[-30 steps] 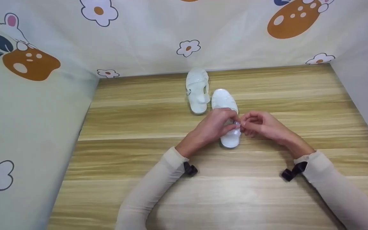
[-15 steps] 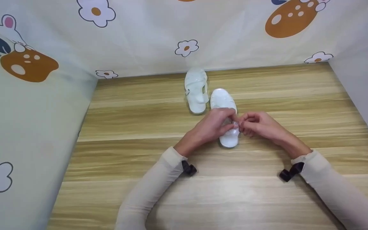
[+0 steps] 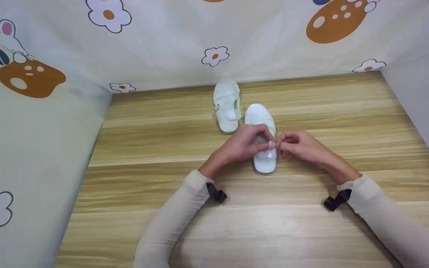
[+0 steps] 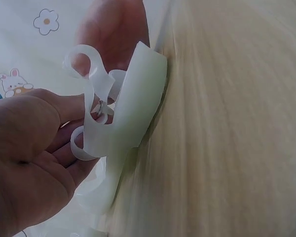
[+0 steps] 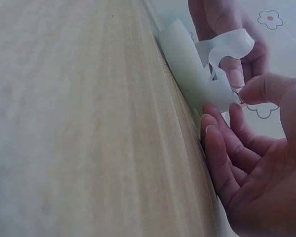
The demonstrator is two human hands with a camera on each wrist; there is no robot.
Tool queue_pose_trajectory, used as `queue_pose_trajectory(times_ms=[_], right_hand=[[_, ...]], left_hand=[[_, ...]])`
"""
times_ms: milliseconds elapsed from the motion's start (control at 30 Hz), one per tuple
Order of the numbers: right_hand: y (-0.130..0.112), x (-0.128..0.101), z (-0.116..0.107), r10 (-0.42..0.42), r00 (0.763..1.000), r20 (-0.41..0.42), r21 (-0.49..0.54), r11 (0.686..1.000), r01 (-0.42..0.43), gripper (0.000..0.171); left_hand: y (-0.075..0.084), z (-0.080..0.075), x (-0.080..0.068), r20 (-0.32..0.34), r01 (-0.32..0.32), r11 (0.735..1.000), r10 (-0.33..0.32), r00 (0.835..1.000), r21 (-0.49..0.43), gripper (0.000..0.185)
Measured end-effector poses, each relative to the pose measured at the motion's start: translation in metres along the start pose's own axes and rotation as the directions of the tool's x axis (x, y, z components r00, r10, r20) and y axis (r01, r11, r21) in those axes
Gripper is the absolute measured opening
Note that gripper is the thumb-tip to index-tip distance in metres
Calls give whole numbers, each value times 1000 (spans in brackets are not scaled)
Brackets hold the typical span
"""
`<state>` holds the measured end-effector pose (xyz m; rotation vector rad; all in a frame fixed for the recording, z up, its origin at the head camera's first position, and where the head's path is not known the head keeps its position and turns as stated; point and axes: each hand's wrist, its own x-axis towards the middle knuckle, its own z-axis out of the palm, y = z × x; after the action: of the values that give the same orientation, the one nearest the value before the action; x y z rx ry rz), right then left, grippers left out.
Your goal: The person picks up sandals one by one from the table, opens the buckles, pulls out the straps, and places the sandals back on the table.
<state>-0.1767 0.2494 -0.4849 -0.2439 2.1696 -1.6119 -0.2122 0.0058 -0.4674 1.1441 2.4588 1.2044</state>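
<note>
Pinching the strap point(image 3: 270, 144) of the near sandal point(image 3: 263, 163) w/ my left hand point(image 3: 241, 146) & right hand point(image 3: 301, 146), mid-table point(image 3: 162, 223); fingers hide the buckle. Second sandal point(image 3: 227, 106) sits beyond, by the backdrop.

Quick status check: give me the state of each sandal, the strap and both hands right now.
Near sandal: flat on the wooden table, worked on by both hands.
Strap: loose, looped, pinched at the buckle.
Far sandal: lying on the table, untouched.
Left hand: grip on the strap.
Right hand: fingertips pinching at the buckle.
</note>
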Motion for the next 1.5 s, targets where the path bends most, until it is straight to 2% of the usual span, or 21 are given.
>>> queue_pose_trajectory(times_ms=[167,400,633,767,867,1100,1233,1400,1500], right_hand=[[0,1,0,9,1000,2,4,1000,-9,19],[1,2,1,-65,998,17,30,997,64,22],[4,1,1,-79,997,-6,45,996,79,17],[6,-2,-1,-114,993,-20,55,992,115,25],[7,-3,-4,-141,990,-17,27,990,141,31],[7,-3,-6,-146,988,-58,-77,987,142,30],[6,-2,-6,-151,987,-55,-99,984,145,28],[7,-1,-7,-160,987,-22,-56,986,159,27],[8,-1,-7,-163,987,-11,-33,986,162,28]], left_hand=[[0,1,0,3,9,1000,-9,1000,27,15],[1,1,0,22,11,999,-12,1000,49,17],[-1,1,0,15,11,1000,-11,1000,0,17],[0,-1,0,9,30,999,-30,1000,-15,15],[2,-2,-1,-1,49,999,-49,999,-15,14],[7,-4,1,-9,80,996,-80,997,-24,14],[7,-5,1,12,94,993,-93,996,-70,17],[3,-7,0,58,112,979,-103,993,-172,19],[0,-7,0,61,84,985,-75,995,-153,19]])
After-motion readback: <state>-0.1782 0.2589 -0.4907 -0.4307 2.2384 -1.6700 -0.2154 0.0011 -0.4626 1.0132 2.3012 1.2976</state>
